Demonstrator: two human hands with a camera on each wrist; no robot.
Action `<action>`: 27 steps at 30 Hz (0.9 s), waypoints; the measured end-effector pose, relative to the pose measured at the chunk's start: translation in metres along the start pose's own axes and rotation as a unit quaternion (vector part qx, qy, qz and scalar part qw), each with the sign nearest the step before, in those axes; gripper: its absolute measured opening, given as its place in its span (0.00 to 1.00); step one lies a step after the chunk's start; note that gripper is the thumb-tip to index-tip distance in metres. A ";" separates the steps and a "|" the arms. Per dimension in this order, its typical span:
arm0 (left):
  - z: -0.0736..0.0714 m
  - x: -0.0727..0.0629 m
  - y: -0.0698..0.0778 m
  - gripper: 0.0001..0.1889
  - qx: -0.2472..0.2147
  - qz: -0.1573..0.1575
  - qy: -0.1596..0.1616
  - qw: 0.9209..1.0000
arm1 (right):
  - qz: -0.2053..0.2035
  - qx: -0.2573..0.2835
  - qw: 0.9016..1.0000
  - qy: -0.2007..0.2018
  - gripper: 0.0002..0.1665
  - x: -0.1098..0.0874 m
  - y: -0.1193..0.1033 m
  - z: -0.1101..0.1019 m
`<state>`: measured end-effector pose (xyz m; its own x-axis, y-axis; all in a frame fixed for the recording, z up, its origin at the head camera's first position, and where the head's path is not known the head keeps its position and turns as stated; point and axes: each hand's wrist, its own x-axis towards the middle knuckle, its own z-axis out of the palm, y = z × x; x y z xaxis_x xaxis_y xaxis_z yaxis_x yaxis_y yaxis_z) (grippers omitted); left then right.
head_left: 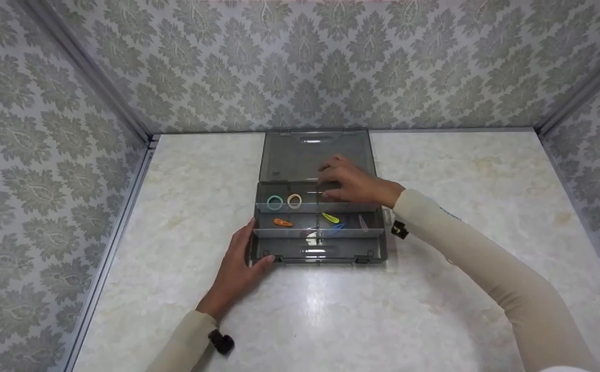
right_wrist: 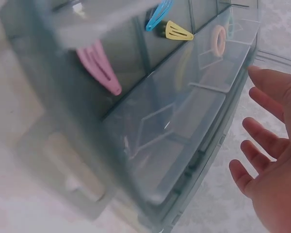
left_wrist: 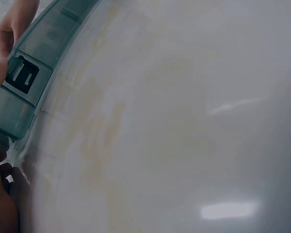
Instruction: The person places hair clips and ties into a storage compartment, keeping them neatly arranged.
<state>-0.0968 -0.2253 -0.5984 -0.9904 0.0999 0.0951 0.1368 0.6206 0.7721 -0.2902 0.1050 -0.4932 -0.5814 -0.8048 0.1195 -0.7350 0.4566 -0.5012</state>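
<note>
A grey see-through compartment box [head_left: 341, 252] stands on the table with its lid [head_left: 292, 157] laid back. My left hand [head_left: 240, 266] holds its front left corner, thumb on the front edge and fingers along the side. Above the back row hovers my right hand [head_left: 349, 181]; the right wrist view shows its fingers spread, with nothing seen in them. A green hair tie [head_left: 275, 196] and a cream hair tie [head_left: 294, 194] are in the back row. Snap hair clips lie in the middle row: orange [head_left: 282, 222], yellow [head_left: 330, 218], blue [head_left: 336, 228] and a pink clip [right_wrist: 99, 67] at the right.
The light marbled table [head_left: 186, 186] surrounds the box. Patterned wall panels [head_left: 305, 62] rise behind it and at both sides. A handle [right_wrist: 63, 165] juts from the box's side in the right wrist view.
</note>
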 end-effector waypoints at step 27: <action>0.002 -0.001 -0.003 0.55 -0.004 0.001 0.005 1.000 | 0.082 0.088 0.986 0.119 0.18 -0.087 0.044 -0.006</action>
<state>-0.0964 -0.2254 -0.6016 -0.9902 0.0931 0.1042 0.1394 0.6139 0.7770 -0.2740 0.1970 -0.5200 -0.7680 -0.6044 0.2118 -0.5650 0.4837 -0.6684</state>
